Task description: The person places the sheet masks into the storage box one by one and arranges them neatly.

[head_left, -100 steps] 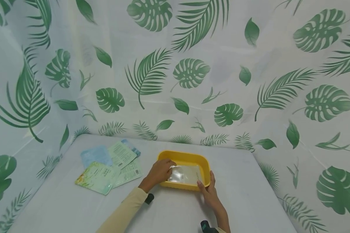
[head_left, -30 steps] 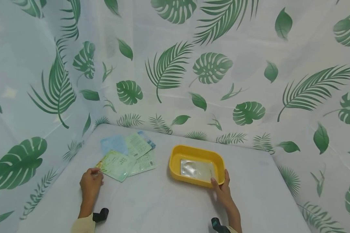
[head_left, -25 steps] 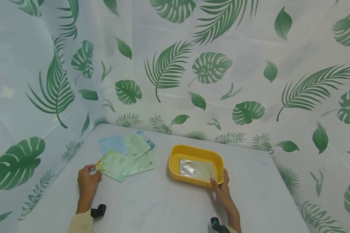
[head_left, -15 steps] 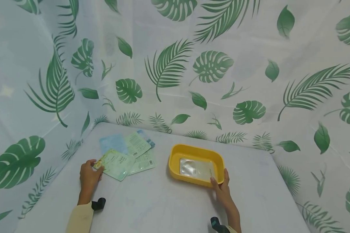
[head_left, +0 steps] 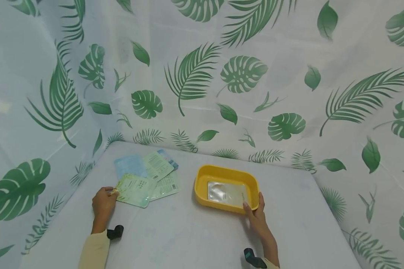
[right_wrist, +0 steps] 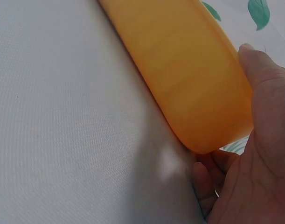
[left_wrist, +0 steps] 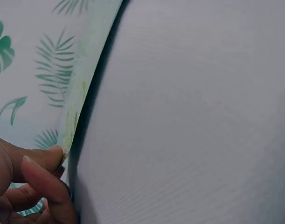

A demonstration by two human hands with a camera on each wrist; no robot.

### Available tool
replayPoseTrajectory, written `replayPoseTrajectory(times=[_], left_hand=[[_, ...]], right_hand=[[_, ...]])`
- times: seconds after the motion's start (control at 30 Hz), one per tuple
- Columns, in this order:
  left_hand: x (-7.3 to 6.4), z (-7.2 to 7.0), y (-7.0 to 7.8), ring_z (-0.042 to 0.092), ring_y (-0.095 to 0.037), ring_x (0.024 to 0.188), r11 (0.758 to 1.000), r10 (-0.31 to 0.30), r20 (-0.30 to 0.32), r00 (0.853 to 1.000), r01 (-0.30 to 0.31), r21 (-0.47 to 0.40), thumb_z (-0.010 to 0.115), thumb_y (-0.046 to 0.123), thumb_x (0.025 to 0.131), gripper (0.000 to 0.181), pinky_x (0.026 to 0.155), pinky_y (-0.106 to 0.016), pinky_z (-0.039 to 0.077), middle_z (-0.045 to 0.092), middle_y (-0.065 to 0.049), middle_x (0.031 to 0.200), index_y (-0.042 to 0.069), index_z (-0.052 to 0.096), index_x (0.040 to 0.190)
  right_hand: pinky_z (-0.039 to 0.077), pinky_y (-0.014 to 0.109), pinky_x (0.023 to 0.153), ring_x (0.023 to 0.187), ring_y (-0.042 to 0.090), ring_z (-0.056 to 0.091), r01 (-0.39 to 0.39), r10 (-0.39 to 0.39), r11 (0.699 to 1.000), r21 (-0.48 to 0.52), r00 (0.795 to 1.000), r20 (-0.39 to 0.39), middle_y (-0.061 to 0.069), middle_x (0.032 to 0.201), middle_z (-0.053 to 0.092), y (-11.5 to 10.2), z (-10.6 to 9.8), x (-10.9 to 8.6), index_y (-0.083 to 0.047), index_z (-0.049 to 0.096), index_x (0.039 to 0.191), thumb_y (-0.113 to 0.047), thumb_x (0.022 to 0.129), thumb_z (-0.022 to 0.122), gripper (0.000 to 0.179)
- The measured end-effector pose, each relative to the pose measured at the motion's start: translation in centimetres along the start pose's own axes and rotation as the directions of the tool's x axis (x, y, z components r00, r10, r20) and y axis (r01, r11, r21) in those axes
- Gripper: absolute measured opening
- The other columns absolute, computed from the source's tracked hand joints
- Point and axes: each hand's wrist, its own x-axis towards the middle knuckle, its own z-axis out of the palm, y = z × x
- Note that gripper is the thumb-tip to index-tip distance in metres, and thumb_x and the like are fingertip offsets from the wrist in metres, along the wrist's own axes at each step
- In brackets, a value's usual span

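My left hand [head_left: 103, 203] pinches the left corner of a green face mask packet [head_left: 134, 191] with yellow print, which overlaps other packets. In the left wrist view the thumb and index finger of the left hand [left_wrist: 35, 179] hold the edge of this packet [left_wrist: 80, 93], tilted off the white surface. My right hand [head_left: 258, 221] grips the near right corner of a yellow plastic tray [head_left: 219, 207], thumb on the rim and fingers outside. The right wrist view shows this tray [right_wrist: 179, 70] close up. A silver packet [head_left: 227, 193] lies flat inside it.
Around the green packet lie a light blue packet [head_left: 130, 164], a pale green packet [head_left: 158, 166], another pale green packet [head_left: 166, 186] and a darker blue one [head_left: 169, 158] behind. A leaf-print curtain [head_left: 195, 74] encloses the white table [head_left: 181, 231] at the back and sides.
My left hand has left the yellow tray, moved left to the packets and taken the green packet's corner, shifting it slightly. The right hand still grips the tray.
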Motion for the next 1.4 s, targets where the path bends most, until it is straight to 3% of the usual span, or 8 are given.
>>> replayPoseTrajectory(times=[0.17, 0.33, 0.53, 0.77, 1.0, 1.23, 1.4], left_hand=[[-0.4, -0.5, -0.2, 0.062, -0.025, 0.062, 0.994, -0.017, 0.011, 1.0, 0.018, -0.109, 0.058, 0.013, 0.094, 0.035, 0.061, -0.035, 0.048, 0.066, -0.028, 0.09, -0.015, 0.061, 0.115], [-0.5, -0.6, -0.4, 0.056, -0.007, 0.048, 0.978, -0.043, 0.027, 0.999, 0.048, -0.202, 0.052, 0.014, 0.097, 0.035, 0.049, -0.023, 0.044, 0.062, -0.018, 0.081, -0.015, 0.055, 0.116], [-0.6, -0.4, -0.5, 0.058, -0.006, 0.043, 0.958, -0.058, 0.06, 0.996, 0.073, -0.277, 0.046, 0.01, 0.099, 0.03, 0.047, -0.023, 0.048, 0.063, -0.019, 0.077, -0.012, 0.047, 0.12], [-0.5, -0.5, -0.1, 0.059, -0.006, 0.043, 0.93, -0.052, 0.09, 0.995, 0.081, -0.359, 0.044, 0.006, 0.101, 0.025, 0.046, -0.024, 0.05, 0.063, -0.003, 0.06, -0.009, 0.045, 0.122], [-0.6, 0.0, 1.1, 0.062, -0.006, 0.049, 0.878, -0.056, 0.139, 0.989, 0.115, -0.464, 0.045, 0.011, 0.103, 0.027, 0.052, -0.025, 0.055, 0.064, -0.003, 0.075, -0.003, 0.044, 0.125], [-1.2, 1.0, 2.5, 0.063, -0.005, 0.052, 0.821, -0.037, 0.229, 0.973, 0.16, -0.549, 0.047, 0.015, 0.103, 0.032, 0.056, -0.025, 0.056, 0.06, 0.003, 0.081, -0.001, 0.041, 0.13], [-2.0, 2.3, 3.7, 0.063, -0.006, 0.054, 0.777, -0.003, 0.315, 0.949, 0.201, -0.597, 0.046, 0.013, 0.103, 0.033, 0.057, -0.025, 0.056, 0.061, 0.003, 0.08, -0.002, 0.038, 0.132]], right_hand=[[0.014, 0.058, 0.117, 0.147, 0.047, 0.011, -0.01, 0.01, 1.0, -0.021, 1.0, 0.015, 0.027, 0.161, 0.002, -0.1, -0.3, 0.1, -0.017, -0.019, 0.154, -0.045, 0.101, 0.047, 0.089], [0.013, 0.058, 0.117, 0.147, 0.047, 0.01, -0.012, 0.013, 1.0, -0.018, 1.0, 0.023, 0.027, 0.161, 0.001, -0.2, -0.3, 0.0, -0.017, -0.02, 0.154, -0.042, 0.101, 0.046, 0.088], [0.012, 0.059, 0.117, 0.148, 0.047, 0.009, -0.041, 0.041, 0.999, -0.025, 0.999, 0.022, 0.026, 0.161, 0.0, 0.0, -0.4, -0.1, -0.019, -0.021, 0.153, -0.045, 0.101, 0.047, 0.09], [0.012, 0.058, 0.118, 0.148, 0.045, 0.008, -0.036, 0.037, 0.999, -0.016, 0.999, 0.022, 0.025, 0.162, 0.0, -0.1, -0.9, 0.0, -0.019, -0.02, 0.153, -0.043, 0.101, 0.046, 0.088], [0.01, 0.057, 0.119, 0.149, 0.043, 0.005, -0.02, 0.02, 1.0, 0.005, 1.0, 0.02, 0.023, 0.162, -0.003, -0.2, -0.9, 0.1, -0.018, -0.021, 0.153, -0.037, 0.102, 0.048, 0.088], [0.013, 0.057, 0.118, 0.149, 0.045, 0.009, -0.023, 0.023, 1.0, 0.007, 1.0, 0.014, 0.025, 0.162, 0.001, 0.0, -0.5, 0.2, -0.019, -0.02, 0.153, -0.041, 0.101, 0.048, 0.088], [0.013, 0.056, 0.118, 0.149, 0.044, 0.01, -0.018, 0.018, 1.0, 0.016, 1.0, 0.015, 0.025, 0.162, 0.002, 0.0, -0.2, 0.0, -0.019, -0.02, 0.153, -0.04, 0.101, 0.048, 0.088]])
